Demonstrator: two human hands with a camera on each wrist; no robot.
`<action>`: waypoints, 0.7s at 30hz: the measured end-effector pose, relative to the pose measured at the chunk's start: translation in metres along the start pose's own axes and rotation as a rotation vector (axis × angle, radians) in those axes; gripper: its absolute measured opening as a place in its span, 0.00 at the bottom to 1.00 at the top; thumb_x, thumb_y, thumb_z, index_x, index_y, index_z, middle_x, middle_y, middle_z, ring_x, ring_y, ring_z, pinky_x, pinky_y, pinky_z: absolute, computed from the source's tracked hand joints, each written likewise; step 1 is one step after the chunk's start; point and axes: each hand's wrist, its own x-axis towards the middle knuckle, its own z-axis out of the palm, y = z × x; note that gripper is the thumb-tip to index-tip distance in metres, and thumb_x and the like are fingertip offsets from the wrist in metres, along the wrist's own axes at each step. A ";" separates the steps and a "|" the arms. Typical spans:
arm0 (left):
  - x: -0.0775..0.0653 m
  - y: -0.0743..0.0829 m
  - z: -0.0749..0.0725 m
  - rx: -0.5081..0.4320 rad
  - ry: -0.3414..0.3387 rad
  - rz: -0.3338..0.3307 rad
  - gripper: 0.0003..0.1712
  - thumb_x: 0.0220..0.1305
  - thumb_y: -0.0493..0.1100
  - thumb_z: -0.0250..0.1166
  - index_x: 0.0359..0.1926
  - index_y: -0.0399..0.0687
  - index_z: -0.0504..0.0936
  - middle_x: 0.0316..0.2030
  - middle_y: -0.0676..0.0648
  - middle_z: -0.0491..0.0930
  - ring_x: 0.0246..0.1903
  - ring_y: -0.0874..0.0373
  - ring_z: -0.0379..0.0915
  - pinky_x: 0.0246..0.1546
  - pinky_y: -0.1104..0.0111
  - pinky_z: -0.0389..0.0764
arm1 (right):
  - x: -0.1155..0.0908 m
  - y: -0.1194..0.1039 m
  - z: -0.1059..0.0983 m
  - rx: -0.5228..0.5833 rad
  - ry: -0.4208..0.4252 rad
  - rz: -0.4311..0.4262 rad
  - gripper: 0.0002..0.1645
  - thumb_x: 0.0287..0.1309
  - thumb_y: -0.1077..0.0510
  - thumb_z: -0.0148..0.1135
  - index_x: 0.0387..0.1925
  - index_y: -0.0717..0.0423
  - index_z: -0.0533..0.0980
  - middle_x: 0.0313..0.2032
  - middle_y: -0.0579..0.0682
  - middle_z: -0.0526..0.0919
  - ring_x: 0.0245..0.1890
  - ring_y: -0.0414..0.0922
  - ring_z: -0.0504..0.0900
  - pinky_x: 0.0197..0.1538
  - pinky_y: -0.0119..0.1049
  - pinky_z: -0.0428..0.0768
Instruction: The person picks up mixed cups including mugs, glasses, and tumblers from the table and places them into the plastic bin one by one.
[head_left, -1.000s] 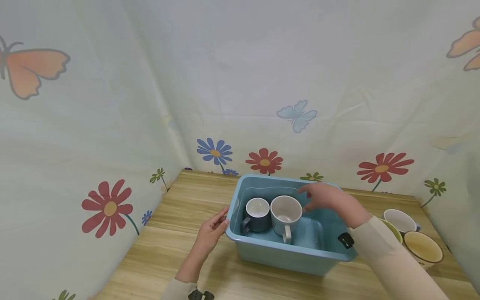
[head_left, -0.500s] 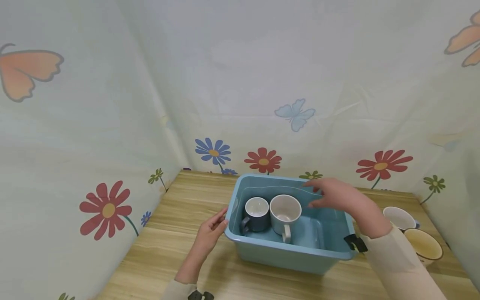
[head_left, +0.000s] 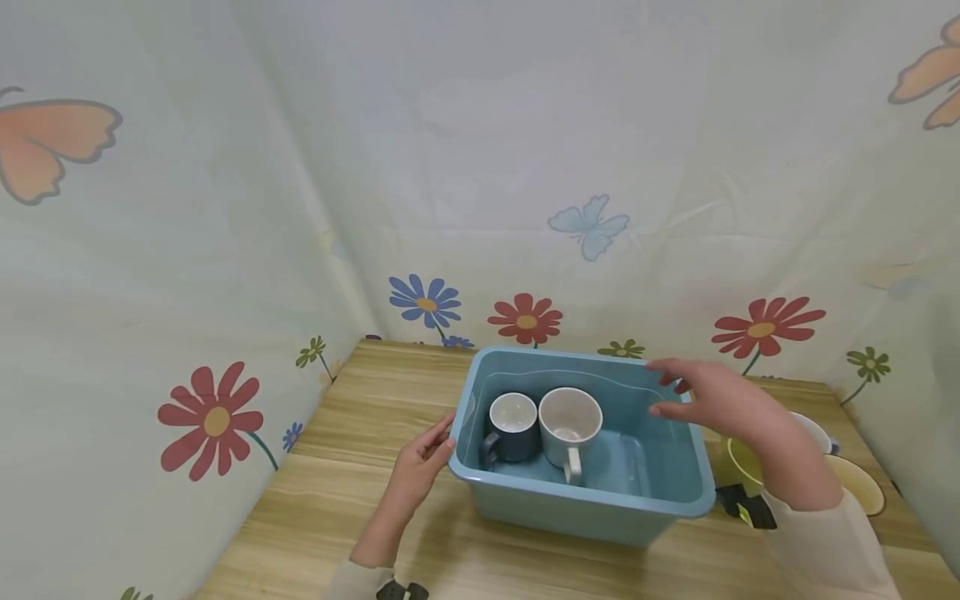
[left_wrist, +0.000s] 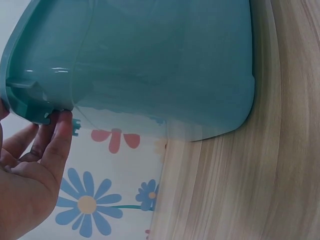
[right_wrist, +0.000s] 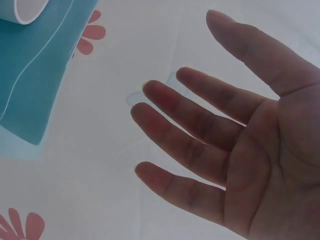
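Observation:
A blue plastic storage bin (head_left: 592,493) stands on the wooden table. Inside, toward its left end, a dark blue mug (head_left: 516,437) and a larger pale grey mug (head_left: 562,446) sit upright side by side, white inside. My left hand (head_left: 422,462) grips the bin's left rim; in the left wrist view its fingertips (left_wrist: 64,122) tuck up under the lip, while the thumb is mostly cut off. Over the bin's right end hangs my right hand (head_left: 712,398), holding nothing, its fingers spread and thumb apart in the right wrist view.
Right of the bin stand a yellow-green cup (head_left: 738,467), a white cup with a blue handle (head_left: 813,432) and a cream cup (head_left: 858,483), partly hidden by my right arm. Behind the table hangs a pale curtain (head_left: 450,167) printed with flowers and butterflies.
My right hand has drawn away from the grey mug, moving right to above the bin's right end. The left hand stays at the rim, and both mugs keep their places.

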 end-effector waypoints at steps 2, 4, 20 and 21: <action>0.000 0.000 0.000 0.003 0.001 -0.002 0.27 0.72 0.39 0.62 0.70 0.39 0.74 0.55 0.31 0.83 0.56 0.43 0.83 0.53 0.69 0.83 | -0.003 0.001 0.002 0.005 0.008 0.004 0.43 0.56 0.48 0.75 0.67 0.66 0.71 0.52 0.65 0.84 0.50 0.61 0.83 0.48 0.57 0.86; -0.001 0.000 0.001 0.005 0.000 -0.004 0.27 0.72 0.39 0.62 0.70 0.40 0.74 0.55 0.31 0.83 0.57 0.43 0.82 0.54 0.67 0.83 | -0.005 0.003 0.004 0.010 0.024 0.001 0.42 0.56 0.49 0.75 0.67 0.66 0.72 0.52 0.65 0.85 0.51 0.61 0.83 0.49 0.58 0.86; 0.000 0.000 0.000 0.003 0.001 0.025 0.27 0.73 0.37 0.60 0.70 0.35 0.73 0.53 0.29 0.83 0.55 0.43 0.83 0.50 0.75 0.81 | -0.031 0.023 0.018 0.089 0.218 -0.016 0.34 0.61 0.53 0.71 0.65 0.64 0.74 0.60 0.67 0.81 0.57 0.66 0.80 0.54 0.67 0.80; 0.000 0.000 0.000 0.003 0.001 0.028 0.26 0.73 0.37 0.60 0.69 0.35 0.73 0.53 0.29 0.83 0.54 0.44 0.83 0.49 0.75 0.81 | -0.033 0.024 0.019 0.091 0.239 -0.021 0.33 0.61 0.55 0.71 0.65 0.63 0.75 0.60 0.67 0.81 0.56 0.66 0.80 0.53 0.68 0.80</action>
